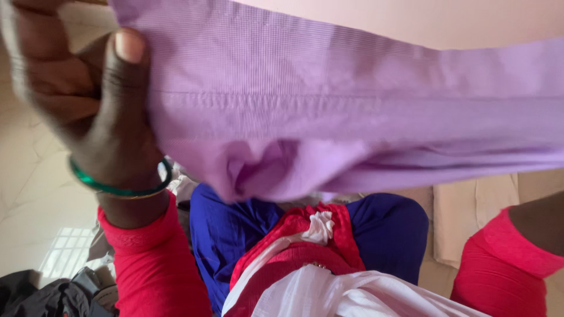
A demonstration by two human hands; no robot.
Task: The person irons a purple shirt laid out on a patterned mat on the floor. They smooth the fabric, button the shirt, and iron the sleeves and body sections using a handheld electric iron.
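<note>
I am holding up a wide lilac cloth, stretched across most of my view from upper left to the right edge, with a stitched seam running along it and a bunched fold sagging at its lower middle. My left hand is pinching the cloth's left end, thumb pressed over the fabric, fingers curled shut behind it. My right forearm in its red sleeve is rising at lower right; that hand is out of view, so I cannot tell its grip. Below, blue, red and white clothing is covering my lap. A green bangle is circling my left wrist.
</note>
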